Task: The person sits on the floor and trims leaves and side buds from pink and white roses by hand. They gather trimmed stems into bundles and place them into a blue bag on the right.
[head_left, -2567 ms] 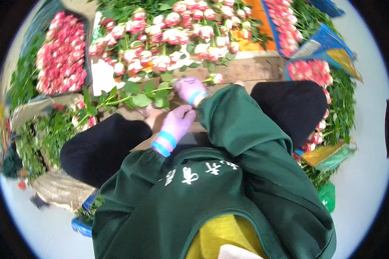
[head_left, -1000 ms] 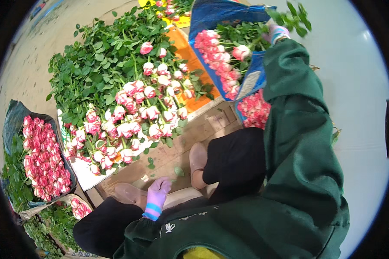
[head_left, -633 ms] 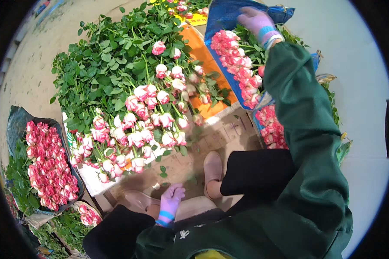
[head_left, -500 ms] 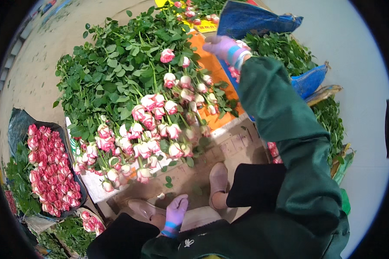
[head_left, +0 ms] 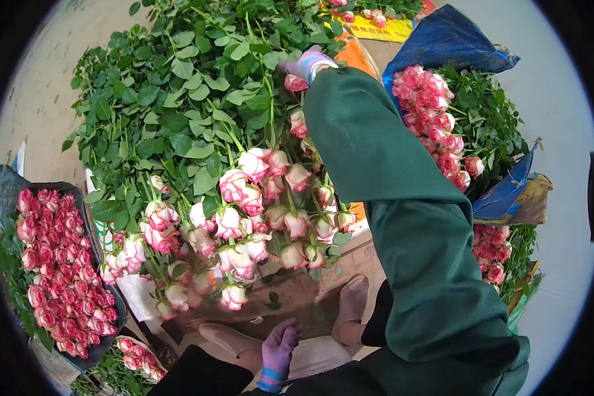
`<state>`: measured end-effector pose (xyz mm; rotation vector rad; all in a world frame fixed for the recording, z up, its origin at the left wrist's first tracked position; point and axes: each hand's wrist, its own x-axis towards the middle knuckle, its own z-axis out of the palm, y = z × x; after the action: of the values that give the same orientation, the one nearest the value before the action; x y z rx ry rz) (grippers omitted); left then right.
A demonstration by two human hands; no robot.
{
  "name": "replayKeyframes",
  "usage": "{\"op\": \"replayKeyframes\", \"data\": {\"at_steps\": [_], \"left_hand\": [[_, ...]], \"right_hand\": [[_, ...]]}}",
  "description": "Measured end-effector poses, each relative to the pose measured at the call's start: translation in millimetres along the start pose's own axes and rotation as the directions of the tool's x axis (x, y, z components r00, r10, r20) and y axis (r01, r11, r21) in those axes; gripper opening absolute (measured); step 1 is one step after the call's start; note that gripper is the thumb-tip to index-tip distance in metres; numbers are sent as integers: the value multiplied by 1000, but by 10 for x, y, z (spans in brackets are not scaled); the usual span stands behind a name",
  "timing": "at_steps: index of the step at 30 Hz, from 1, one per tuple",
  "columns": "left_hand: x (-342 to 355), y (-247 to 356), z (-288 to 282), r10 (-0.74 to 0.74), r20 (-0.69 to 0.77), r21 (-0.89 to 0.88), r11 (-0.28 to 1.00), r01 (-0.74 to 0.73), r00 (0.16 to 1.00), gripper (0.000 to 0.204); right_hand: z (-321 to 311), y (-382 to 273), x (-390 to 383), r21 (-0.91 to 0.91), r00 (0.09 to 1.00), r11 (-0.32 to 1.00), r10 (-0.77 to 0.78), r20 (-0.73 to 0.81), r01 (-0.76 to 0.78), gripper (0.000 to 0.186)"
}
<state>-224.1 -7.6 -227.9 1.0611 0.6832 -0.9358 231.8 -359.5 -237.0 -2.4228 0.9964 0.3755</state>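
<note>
My right hand (head_left: 305,65), in a lilac glove, reaches to the upper part of a loose pile of roses (head_left: 171,119), leafy stems behind, white-and-pink blooms (head_left: 231,224) toward me. It is over a pink rosebud (head_left: 296,83); its fingertips are partly lost among leaves, so I cannot tell its grip. Below the pile, my left hand (head_left: 280,346) hovers between my feet with curled fingers and nothing visible in them. The pile lies on white and orange sheeting (head_left: 360,53), largely covered.
Wrapped bundles of pink roses stand at left (head_left: 63,264) and lower left (head_left: 135,356). At right, blue-wrapped bundles (head_left: 432,125) with folded-back flaps (head_left: 445,36) stand beside a pale surface (head_left: 554,132). More roses lie on yellow sheeting (head_left: 376,30) at top. My feet (head_left: 346,310) rest below the pile.
The leafy stem my right hand held at the right bundle is out of it; that hand has swept left to the middle pile. The view has shifted; my left hand stays low, fingers curled.
</note>
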Motion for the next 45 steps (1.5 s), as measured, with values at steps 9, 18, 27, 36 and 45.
{"op": "replayKeyframes", "data": {"at_steps": [9, 18, 27, 36, 45], "left_hand": [[-18, 25, 0, 13, -5, -15, 1000, -13, 1000, 35], [-199, 49, 56, 112, 84, 11, 994, -113, 990, 34], [-412, 594, 265, 362, 49, 33, 931, -363, 931, 27], [-156, 1746, 486, 263, 869, -363, 915, 179, 419, 62], [42, 998, 136, 187, 651, -359, 930, 81, 736, 29]], "right_hand": [[-221, 518, 366, 107, 915, 984, 88, 394, -141, 32], [-1466, 333, -847, -78, 768, 796, -546, 334, 600, 29], [-2370, 304, -1849, 569, 644, 645, -725, 245, 509, 26], [-769, 198, -3135, 770, 524, 560, -576, 627, -305, 27], [29, 559, -3091, 778, 478, 626, -700, 530, 54, 28]]}}
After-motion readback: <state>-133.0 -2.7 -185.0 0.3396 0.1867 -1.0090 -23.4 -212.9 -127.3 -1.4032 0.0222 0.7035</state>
